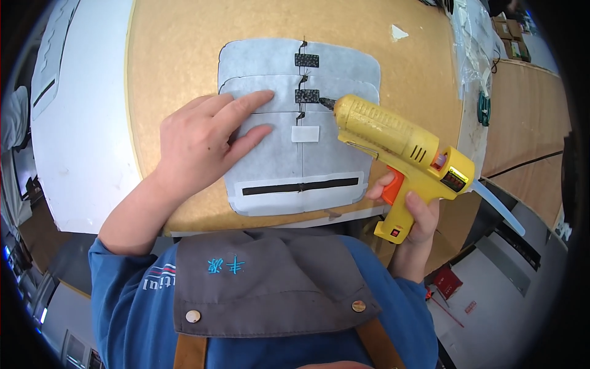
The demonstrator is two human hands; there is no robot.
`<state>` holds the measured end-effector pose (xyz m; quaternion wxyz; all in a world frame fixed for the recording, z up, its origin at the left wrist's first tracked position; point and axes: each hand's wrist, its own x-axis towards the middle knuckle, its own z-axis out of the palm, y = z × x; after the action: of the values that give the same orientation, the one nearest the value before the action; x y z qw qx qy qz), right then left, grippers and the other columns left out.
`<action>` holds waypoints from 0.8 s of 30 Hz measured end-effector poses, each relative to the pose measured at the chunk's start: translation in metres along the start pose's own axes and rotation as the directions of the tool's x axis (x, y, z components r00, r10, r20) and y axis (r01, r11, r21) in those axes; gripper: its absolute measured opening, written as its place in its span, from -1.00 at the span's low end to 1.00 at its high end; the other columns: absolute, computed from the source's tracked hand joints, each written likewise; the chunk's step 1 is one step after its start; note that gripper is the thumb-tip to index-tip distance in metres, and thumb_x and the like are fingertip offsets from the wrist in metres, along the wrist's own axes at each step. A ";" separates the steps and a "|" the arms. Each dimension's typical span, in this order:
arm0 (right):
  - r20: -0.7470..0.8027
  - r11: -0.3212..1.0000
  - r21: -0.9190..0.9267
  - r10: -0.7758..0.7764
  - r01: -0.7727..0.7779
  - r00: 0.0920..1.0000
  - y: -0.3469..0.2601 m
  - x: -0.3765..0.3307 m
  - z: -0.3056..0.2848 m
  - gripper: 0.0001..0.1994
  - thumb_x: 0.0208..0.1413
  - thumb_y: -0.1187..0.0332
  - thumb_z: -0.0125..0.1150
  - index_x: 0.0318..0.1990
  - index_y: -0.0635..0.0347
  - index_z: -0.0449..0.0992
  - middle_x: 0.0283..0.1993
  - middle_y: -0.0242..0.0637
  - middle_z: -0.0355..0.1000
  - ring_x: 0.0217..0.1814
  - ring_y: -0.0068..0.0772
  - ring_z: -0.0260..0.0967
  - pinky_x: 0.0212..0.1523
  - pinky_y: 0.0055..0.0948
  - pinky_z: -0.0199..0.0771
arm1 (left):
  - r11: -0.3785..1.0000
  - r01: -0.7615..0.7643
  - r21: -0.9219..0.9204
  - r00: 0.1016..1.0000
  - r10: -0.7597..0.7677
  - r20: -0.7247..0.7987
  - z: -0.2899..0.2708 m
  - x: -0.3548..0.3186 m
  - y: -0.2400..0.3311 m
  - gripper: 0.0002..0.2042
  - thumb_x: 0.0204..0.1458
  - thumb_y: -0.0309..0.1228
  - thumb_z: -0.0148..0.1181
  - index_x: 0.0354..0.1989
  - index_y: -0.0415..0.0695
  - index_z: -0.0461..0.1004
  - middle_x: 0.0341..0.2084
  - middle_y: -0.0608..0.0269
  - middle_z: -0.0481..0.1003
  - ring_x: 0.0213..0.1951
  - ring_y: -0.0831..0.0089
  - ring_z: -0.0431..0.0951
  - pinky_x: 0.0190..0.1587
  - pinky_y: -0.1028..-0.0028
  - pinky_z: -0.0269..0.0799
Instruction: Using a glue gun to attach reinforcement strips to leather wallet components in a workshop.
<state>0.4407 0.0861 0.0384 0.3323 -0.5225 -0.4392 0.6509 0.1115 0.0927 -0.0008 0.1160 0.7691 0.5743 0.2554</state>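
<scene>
My right hand (418, 215) is closed round the handle of a yellow hot glue gun (393, 132), near its orange trigger. A translucent glue stick (501, 209) juts from the gun's back end. The dark nozzle tip reaches the right edge of a black speckled patch (306, 96) on a pale grey-blue fabric panel (270, 154). Whether it touches cannot be made out. With fingers stretched out, my left hand (209, 126) rests on the panel's left side. A second black patch (306, 60) sits higher on the centre seam, and a white rectangle (305, 134) lies lower on it.
The panel lies on a tan board (178, 55) over a white table (80, 123). Near the panel's lower edge runs a black strip (270, 189). A white scrap (399, 32) lies at the upper right. Clear plastic (470, 49) and cardboard boxes (511, 38) are farther right.
</scene>
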 end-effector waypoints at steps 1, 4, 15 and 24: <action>0.000 1.000 0.002 -0.001 0.001 1.000 0.001 0.001 0.000 -0.40 0.08 0.14 0.14 0.07 0.59 0.30 -0.26 0.12 0.50 -0.23 -0.03 0.56 -0.19 -0.24 0.61 | 1.000 0.005 -0.004 1.000 -0.005 0.006 0.000 0.000 0.000 -0.58 -0.10 -0.34 0.43 0.01 0.06 0.57 -0.68 0.39 0.33 -0.61 0.48 0.38 -0.55 0.47 0.30; 0.014 1.000 0.018 -0.025 0.025 1.000 0.002 0.002 0.002 -0.43 0.07 0.16 0.14 0.05 0.57 0.33 -0.25 0.13 0.50 -0.21 -0.02 0.55 -0.17 -0.21 0.60 | 1.000 0.006 0.002 1.000 -0.006 0.007 -0.001 0.000 0.001 -0.59 -0.10 -0.34 0.43 0.00 0.06 0.57 -0.68 0.39 0.33 -0.61 0.48 0.38 -0.55 0.47 0.30; 0.057 0.939 0.343 -0.008 -0.012 0.998 0.000 0.008 -0.022 -0.43 0.15 0.05 0.12 0.05 0.49 0.37 -0.20 0.04 0.51 -0.22 -0.01 0.55 -0.25 -0.33 0.56 | 0.939 0.208 -0.275 0.978 -0.207 0.032 -0.007 0.003 0.007 -0.48 -0.08 -0.45 0.26 0.15 -0.05 0.46 -0.61 0.41 0.25 -0.56 0.53 0.28 -0.49 0.52 0.25; -0.365 0.718 0.650 0.005 0.251 0.931 0.030 -0.001 -0.131 -0.53 0.26 -0.01 0.01 -0.02 0.27 0.44 -0.19 -0.11 0.51 -0.17 -0.17 0.54 -0.37 -0.37 0.58 | 0.015 0.460 -0.888 0.788 -0.468 0.401 -0.040 -0.004 0.018 -0.43 -0.11 -0.65 -0.13 0.21 -0.29 0.32 -0.37 0.41 0.26 -0.36 0.65 0.30 -0.29 0.69 0.26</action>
<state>0.5690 0.1029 0.0022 0.6156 -0.4357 -0.1372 0.6422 0.1043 0.0792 0.0400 0.6423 0.2880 0.5010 0.5036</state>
